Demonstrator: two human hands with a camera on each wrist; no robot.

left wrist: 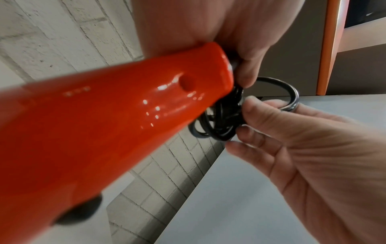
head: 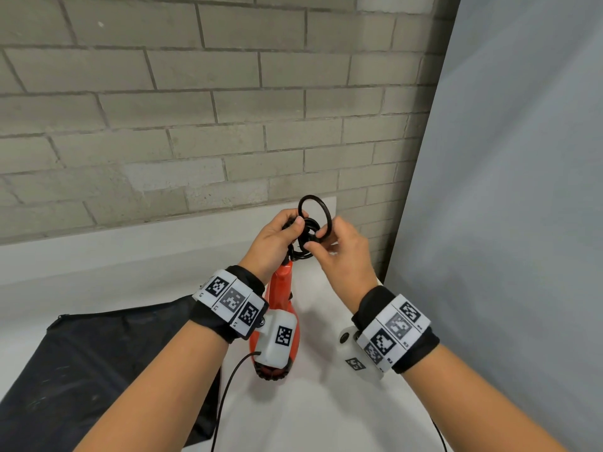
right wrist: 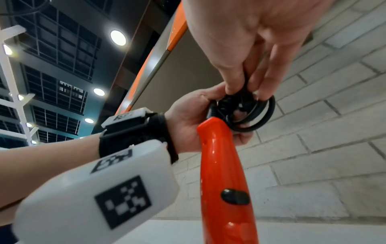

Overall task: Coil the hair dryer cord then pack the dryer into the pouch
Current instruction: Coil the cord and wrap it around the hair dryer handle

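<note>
Head view, center of frame: both hands raised over a white table (head: 326,402), working a black cord (head: 308,234) bundled at the end of a red hair dryer (head: 281,288).

Left hand (head: 274,243): fingers curled round the coiled cord where it meets the top of the dryer handle, thumb pressed on the bundle. The dryer hangs down from that grip, handle up, black-rimmed end low near the table, partly behind the left wrist camera. Cannot tell if the low end touches the table.

Right hand (head: 339,252): thumb and forefinger pinch the cord at the right side of the bundle; the other fingers are loosely bent. One loop stands up above both hands, a clean round ring against the brick wall (head: 163,109).

Left wrist view: the dryer handle (left wrist: 94,123) fills the left and middle, glossy red; the coils (left wrist: 221,125) sit at its end, center right. Right hand (left wrist: 303,156) comes in from the lower right, fingertips (left wrist: 248,105) on the coils.

Right wrist view: right hand fingers (right wrist: 234,79) come down from the top, pinching the coils (right wrist: 246,113) from above; left hand (right wrist: 188,122) grips from the left. The dryer handle (right wrist: 223,173) runs down to the bottom edge, with a black switch (right wrist: 235,196) on it.

Black pouch (head: 98,370): flat on the table, lower left of the head view, beside the left forearm, well apart from the dryer handle. A grey backdrop (head: 522,190) fills the right side.

Marker bands on both wrists; a thin black wire trails from each wrist camera toward the bottom edge.
</note>
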